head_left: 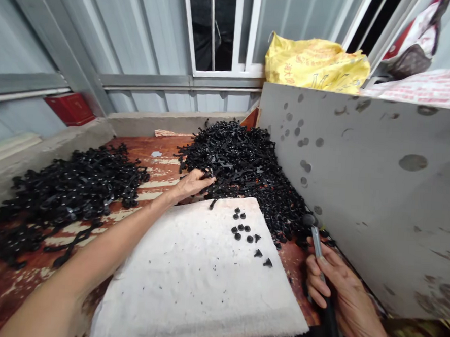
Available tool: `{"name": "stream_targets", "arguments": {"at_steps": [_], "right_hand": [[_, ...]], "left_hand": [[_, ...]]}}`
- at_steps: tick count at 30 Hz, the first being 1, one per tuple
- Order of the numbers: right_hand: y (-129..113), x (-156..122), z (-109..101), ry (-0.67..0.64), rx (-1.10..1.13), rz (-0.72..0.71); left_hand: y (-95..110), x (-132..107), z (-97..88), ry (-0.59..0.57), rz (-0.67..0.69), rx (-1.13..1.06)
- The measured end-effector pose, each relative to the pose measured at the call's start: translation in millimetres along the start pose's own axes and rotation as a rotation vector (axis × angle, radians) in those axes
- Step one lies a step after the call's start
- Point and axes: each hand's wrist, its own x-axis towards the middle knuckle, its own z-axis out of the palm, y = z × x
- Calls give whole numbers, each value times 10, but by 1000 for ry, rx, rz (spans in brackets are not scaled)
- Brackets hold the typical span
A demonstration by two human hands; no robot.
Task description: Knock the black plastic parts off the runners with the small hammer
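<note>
My left hand (193, 184) reaches to the near edge of a large pile of small black parts (233, 154). Its fingers are closed around a small black piece (208, 173), partly hidden by them. On the right, my right hand (328, 276) grips a tool (330, 317) with a black handle and a silver metal shaft. A round dark shape shows at the shaft's tip; whether it belongs to the tool I cannot tell. Between my hands lies a white cloth (188, 268) bearing several loose black round-headed parts (240, 228) and scattered tiny black specks.
Another heap of black linked strips (71, 189) covers the left of the worn reddish board (157, 159). A spotted grey panel (362, 172) stands along the right, with a yellow bag (315, 64) behind it. A red box (70, 109) rests on the back left ledge.
</note>
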Motion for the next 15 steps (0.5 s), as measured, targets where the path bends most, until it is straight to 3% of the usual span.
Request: {"name": "stream_targets", "arguments": {"at_steps": [4, 8, 15], "right_hand": [[-9, -12, 16, 16, -42, 12], [-22, -9, 31, 44, -74, 26], [-35, -12, 31, 53, -114, 41]], "left_hand": [[41, -39, -117, 83, -228, -216], [-38, -96, -149, 138, -359, -284], [-124, -103, -308, 236, -303, -219]]}}
